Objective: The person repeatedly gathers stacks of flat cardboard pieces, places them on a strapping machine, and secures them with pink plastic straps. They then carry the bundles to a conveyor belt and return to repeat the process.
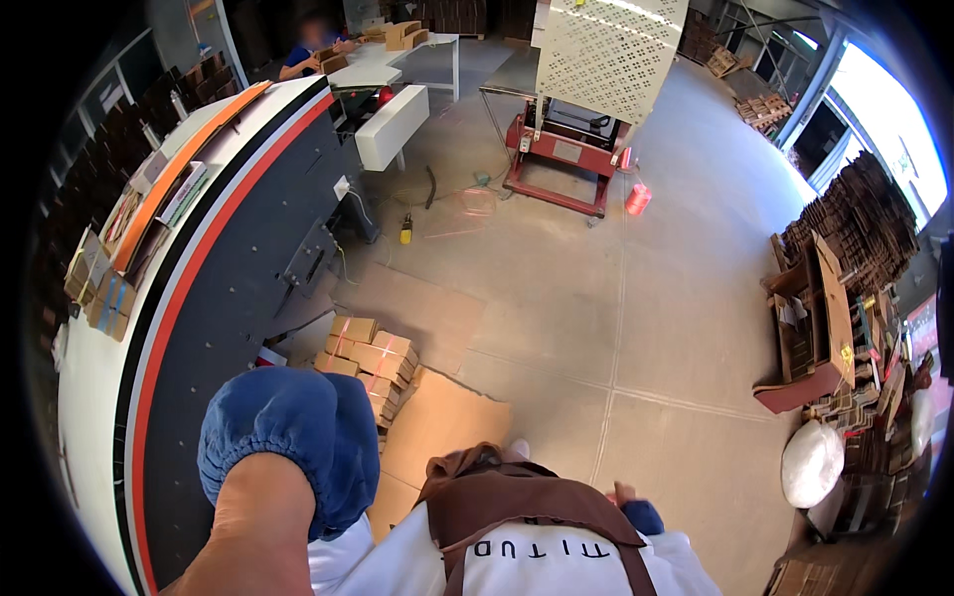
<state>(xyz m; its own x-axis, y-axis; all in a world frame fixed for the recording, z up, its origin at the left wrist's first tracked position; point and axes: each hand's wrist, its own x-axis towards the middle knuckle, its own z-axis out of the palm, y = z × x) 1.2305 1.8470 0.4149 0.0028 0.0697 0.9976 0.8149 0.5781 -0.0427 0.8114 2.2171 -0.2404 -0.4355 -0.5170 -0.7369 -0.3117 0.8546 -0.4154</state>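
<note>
My left arm is raised close in front of me at the lower left. It wears a blue gathered sleeve cover (288,447), and the bare wrist of my left hand (253,526) runs out of the lower edge with the fingers cut off. Beside my right hip, past the brown apron (527,512), only a small part of my right hand (623,493) shows above a blue cuff (644,517). Its fingers are mostly hidden. Tied stacks of small brown cardboard boxes (383,360) lie on the floor ahead of my left arm, next to a flat cardboard sheet (442,422).
A long dark machine (234,258) with a white top edges my left. Ahead stands a red-framed machine (561,154), with a pink twine roll (638,199) beside it. Another person sits at a white table (373,72). Stacked cardboard (855,219) and a wooden cart (810,328) line the right.
</note>
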